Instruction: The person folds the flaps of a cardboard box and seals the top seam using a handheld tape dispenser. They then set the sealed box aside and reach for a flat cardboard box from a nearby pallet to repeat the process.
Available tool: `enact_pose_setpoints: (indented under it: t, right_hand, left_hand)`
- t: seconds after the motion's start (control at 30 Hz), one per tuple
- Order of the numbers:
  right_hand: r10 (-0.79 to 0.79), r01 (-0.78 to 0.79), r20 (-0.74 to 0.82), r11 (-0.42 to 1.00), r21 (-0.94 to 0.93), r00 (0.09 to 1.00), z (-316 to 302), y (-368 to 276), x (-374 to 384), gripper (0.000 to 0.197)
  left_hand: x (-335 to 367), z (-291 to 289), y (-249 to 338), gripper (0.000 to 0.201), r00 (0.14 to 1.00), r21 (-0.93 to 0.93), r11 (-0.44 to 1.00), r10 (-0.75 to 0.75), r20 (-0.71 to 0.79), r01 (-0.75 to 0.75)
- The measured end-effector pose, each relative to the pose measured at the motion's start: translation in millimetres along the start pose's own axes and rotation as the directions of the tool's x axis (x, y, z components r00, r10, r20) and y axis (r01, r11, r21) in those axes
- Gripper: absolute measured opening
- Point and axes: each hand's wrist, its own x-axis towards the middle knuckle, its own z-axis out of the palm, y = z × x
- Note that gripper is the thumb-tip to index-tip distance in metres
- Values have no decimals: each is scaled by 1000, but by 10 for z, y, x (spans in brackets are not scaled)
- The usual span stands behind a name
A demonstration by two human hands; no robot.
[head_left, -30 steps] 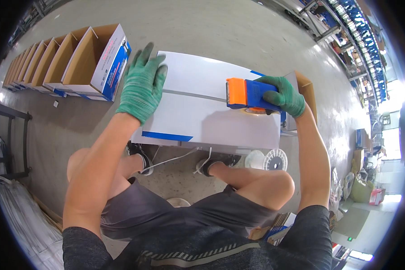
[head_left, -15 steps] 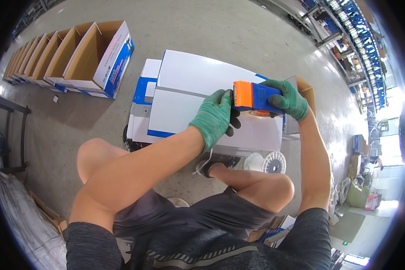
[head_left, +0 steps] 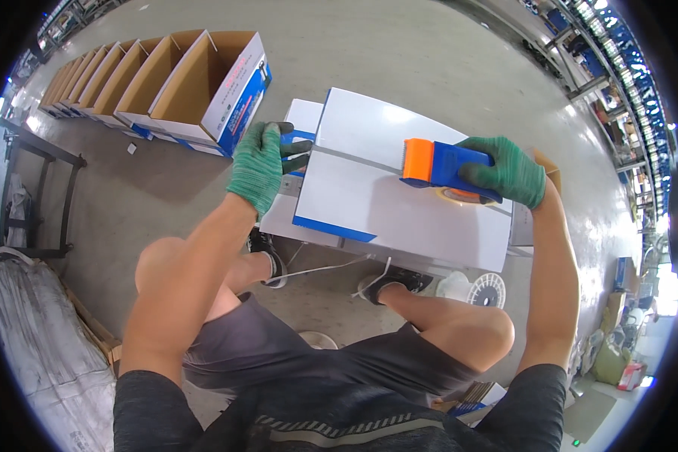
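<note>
Before my knees lies a white carton (head_left: pixel 377 188) with blue edges, its two top flaps meeting at a long seam. Another blue-and-white carton (head_left: pixel 305 113) shows partly from beneath its left side. My right hand (head_left: pixel 508 172), in a green glove with dark fingertips, is wrapped round a blue and orange tape dispenser (head_left: pixel 443 164). The dispenser sits over the seam, its toothed edge facing left and part of its tape roll showing below. At the carton's left end is my gloved left hand (head_left: pixel 258 167), fingers stretched out toward it and apart, with nothing seen in them.
Several open cartons (head_left: pixel 203 98) stand in a row at the far left. A dark metal frame (head_left: pixel 45 188) is at the left, above a grey wrapped stack (head_left: pixel 34 339). A white spool (head_left: pixel 487 290) rests by my right knee. Racks (head_left: pixel 618 90) run along the far right.
My left hand has moved left, away from the dispenser's toothed edge to the carton's left end, and its fingers have spread. My right hand still grips the dispenser. The whole view has shifted.
</note>
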Motion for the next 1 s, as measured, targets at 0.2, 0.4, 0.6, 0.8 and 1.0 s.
enact_pose_setpoints:
  t: [0.2,0.4,0.6,0.8,1.0]
  right_hand:
    - [41,-40,24,999,-30,999,15,-94,21,42]
    - [93,-93,23,996,-13,995,32,-166,40,46]
    - [206,-224,177,971,86,962,-40,-291,18,50]
    - [196,-179,92,970,-164,976,-367,-35,-262,59]
    - [523,-528,-142,732,-430,841,-1220,894,-1498,56]
  left_hand:
    - [111,-140,-533,27,999,92,995,38,8,-39]
    - [279,-178,-801,31,999,703,711,36,-10,-18]
    - [-74,398,300,100,590,587,94,242,770,-804]
    - [-136,618,339,121,558,494,-312,-161,814,-811]
    - [-190,773,393,103,542,424,-382,-289,789,-821]
